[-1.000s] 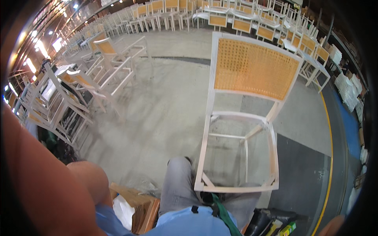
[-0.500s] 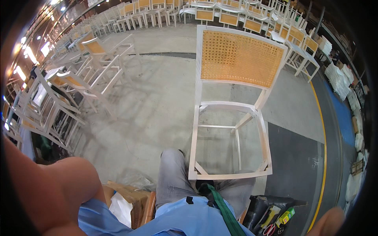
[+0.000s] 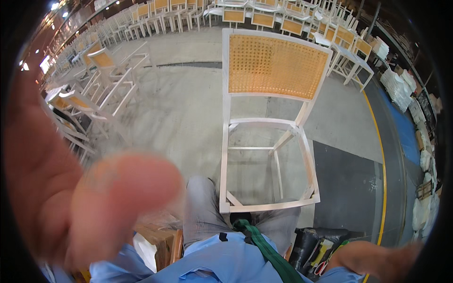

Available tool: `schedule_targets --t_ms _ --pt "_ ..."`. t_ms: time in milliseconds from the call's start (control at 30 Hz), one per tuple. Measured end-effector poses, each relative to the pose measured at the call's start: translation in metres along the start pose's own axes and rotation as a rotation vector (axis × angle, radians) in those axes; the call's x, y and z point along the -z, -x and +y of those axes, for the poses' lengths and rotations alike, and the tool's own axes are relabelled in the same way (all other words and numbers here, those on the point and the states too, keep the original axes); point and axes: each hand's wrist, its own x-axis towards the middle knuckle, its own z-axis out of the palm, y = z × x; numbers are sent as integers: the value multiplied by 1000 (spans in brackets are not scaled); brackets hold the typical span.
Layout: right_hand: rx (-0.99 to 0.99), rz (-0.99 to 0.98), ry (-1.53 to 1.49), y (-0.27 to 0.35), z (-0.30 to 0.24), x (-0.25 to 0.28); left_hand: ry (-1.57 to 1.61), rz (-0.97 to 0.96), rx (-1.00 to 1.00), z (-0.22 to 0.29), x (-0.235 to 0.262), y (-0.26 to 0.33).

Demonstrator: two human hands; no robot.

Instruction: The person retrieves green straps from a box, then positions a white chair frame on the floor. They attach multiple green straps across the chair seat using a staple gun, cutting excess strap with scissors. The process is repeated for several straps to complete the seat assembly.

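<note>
My left hand (image 3: 108, 198) is raised close to the camera, large and blurred. Its thumb stretches out from the palm, nothing shows in its grasp, and the other fingers run into the dark rim. At the lower right, my right hand (image 3: 401, 262) is smeared and dark, with its fingers not readable. In front of my lap stands a whitish wooden chair frame (image 3: 264, 207) with a seat opening that shows the floor through it. Woven yellow cane (image 3: 278, 66) fills its backrest. Neither hand touches the chair.
More pale chairs (image 3: 101, 59) stand at the left, with rows of chairs (image 3: 174, 12) at the back. An open cardboard box (image 3: 163, 238) is beside my left leg. At my right lie a black bag (image 3: 304, 245) and red-handled scissors (image 3: 321, 269). A yellow floor line (image 3: 383, 188) runs along the right.
My left hand has come into view, large and near the camera. My right forearm has moved further into the picture at the lower right. The view has shifted slightly; the chair still stands before me.
</note>
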Motion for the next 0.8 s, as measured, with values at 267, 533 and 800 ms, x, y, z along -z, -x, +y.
schedule_targets --t_ms 267,533,800 --pt "-848 -334 -11 155 112 -111 861 -385 1039 57 -168 147" --pt "-877 -496 -27 171 114 -124 751 -393 1172 66 -193 182" --pt "-814 -451 9 177 130 -124 674 -355 1237 61 -205 192"
